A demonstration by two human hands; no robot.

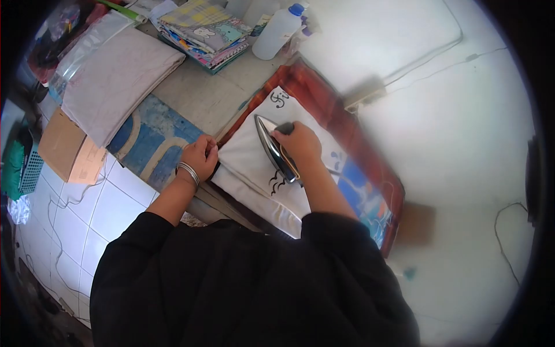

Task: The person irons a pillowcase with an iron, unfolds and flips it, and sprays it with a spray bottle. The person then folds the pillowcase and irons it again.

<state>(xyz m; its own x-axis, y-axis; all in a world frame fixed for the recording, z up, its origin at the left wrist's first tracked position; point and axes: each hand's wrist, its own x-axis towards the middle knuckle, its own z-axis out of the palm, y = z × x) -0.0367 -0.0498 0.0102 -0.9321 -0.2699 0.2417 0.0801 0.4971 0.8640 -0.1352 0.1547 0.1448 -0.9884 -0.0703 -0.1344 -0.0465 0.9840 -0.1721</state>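
Note:
My right hand [299, 146] is wrapped round the handle of a clothes iron [267, 139], whose pointed tip faces away from me. The iron rests on a white cloth [245, 153] printed with black lettering and curved black marks. At the cloth's left edge, my left hand [199, 155] has its fingers curled together, pinching the fabric. Several creases run through the part of the cloth nearest me. Beneath it lies a reddish-brown padded cover [324, 95], and a blue patterned fabric [361, 188] shows at the right.
A folded pale cloth [118, 75] lies at the left by a cardboard box [66, 144]. Behind are a stack of folded fabrics [202, 34] and a blue-capped bottle [274, 36]. A power strip [365, 97] sits by the white wall. Cables trail across the tiled floor [118, 202].

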